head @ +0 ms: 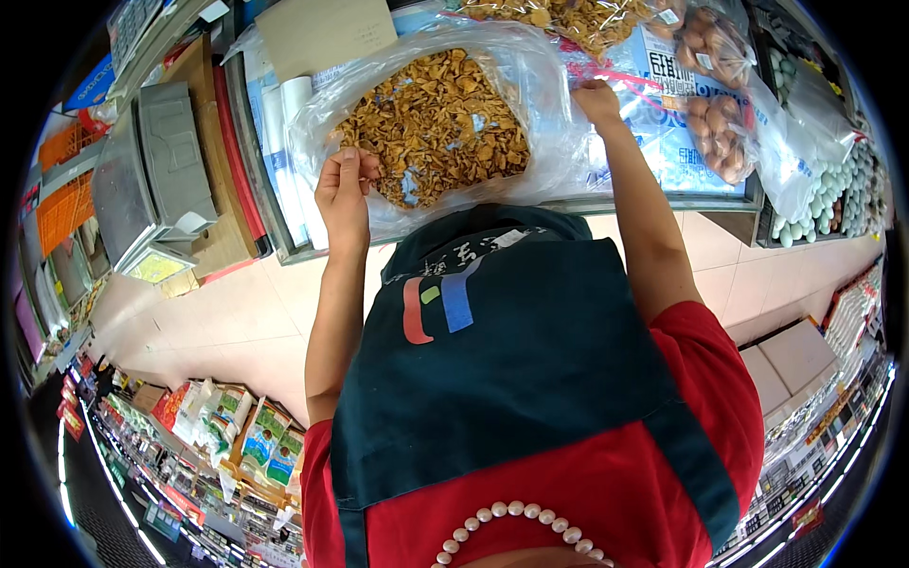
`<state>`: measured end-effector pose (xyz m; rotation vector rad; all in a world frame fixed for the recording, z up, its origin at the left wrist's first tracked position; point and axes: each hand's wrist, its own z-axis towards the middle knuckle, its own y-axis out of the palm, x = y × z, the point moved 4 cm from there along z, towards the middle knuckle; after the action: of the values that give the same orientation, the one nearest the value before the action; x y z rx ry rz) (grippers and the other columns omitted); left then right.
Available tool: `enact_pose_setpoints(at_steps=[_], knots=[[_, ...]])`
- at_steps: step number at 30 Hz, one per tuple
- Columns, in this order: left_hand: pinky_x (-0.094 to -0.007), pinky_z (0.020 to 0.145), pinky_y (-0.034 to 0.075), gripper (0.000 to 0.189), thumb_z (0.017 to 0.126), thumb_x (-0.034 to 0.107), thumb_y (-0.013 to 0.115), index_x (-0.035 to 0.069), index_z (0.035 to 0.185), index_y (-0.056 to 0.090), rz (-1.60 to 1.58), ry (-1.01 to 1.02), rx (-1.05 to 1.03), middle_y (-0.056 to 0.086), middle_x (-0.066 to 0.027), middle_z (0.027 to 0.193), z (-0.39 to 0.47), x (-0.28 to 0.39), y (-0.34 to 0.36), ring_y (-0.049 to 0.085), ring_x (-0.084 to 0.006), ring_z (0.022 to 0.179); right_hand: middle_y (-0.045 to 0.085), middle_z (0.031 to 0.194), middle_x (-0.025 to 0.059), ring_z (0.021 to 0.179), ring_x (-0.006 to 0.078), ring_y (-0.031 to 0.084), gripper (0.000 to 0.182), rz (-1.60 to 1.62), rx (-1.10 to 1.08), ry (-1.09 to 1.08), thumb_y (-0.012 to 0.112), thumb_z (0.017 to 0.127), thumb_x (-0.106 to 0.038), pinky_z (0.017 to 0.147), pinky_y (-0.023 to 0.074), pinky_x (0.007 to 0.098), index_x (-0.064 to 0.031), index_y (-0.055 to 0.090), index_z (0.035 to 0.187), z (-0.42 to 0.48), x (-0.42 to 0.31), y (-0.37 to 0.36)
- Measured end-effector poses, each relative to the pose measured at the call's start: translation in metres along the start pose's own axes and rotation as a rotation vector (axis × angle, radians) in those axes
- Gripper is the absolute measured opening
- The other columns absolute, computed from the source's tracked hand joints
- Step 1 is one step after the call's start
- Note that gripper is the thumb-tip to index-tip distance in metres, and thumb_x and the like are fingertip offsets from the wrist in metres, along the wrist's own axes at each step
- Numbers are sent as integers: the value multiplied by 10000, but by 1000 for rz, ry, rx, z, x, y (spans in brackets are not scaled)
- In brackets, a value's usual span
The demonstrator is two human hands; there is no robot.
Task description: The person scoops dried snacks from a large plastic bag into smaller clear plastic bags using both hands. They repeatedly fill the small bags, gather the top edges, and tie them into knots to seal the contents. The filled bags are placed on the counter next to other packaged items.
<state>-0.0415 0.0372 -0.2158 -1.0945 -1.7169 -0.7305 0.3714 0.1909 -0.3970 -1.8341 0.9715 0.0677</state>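
Note:
A large clear plastic bag [550,117] lies spread on the counter with its mouth wide. Brown dried slices [440,121], perhaps dried mushroom or vegetable, form a loose layer inside it. My left hand [344,177] is at the near left edge of the slices, thumb against curled fingers; whether a piece is pinched there is unclear. Right of the bag, my right hand [599,106] reaches to the pink strip of a clear zip bag [628,79], its fingertips partly hidden. Another clear bag [561,14] of similar slices lies at the far edge.
Bagged brown eggs [717,135] sit at the counter's right, beside crates of pale green eggs [817,202]. A cardboard sheet [327,35] lies at the back left. A grey plastic bin [174,153] stands on the left. Bagged goods [227,419] are stacked behind me.

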Motion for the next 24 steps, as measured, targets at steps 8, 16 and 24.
enact_pose_setpoints(at_steps=[8, 16, 24], knots=[[-296, 804, 492, 249, 938, 189, 593, 5, 1101, 633, 603, 154, -103, 686, -109, 959, 53, -41, -11, 640, -195, 853, 706, 913, 112, 904, 284, 680, 398, 206, 260, -408, 717, 782, -314, 801, 520, 405, -70, 623, 1081, -93, -82, -64], [-416, 974, 442, 453, 899, 352, 613, 43, 1230, 595, 1120, 372, -326, 616, -183, 1225, 99, -33, 51, 562, -351, 1151, 666, 1050, 203, 953, 312, 642, 611, -72, 394, -749, 748, 778, -365, 849, 493, 414, 23, 574, 1217, -98, -146, -17], [-443, 1034, 408, 644, 837, 517, 652, 98, 1315, 549, 1481, 462, -490, 551, -129, 1337, 142, -52, 152, 505, -300, 1251, 669, 788, 178, 706, 269, 624, 347, 214, -59, -616, 617, 850, -232, 675, 493, 361, -29, 626, 1131, -102, -162, -16]])
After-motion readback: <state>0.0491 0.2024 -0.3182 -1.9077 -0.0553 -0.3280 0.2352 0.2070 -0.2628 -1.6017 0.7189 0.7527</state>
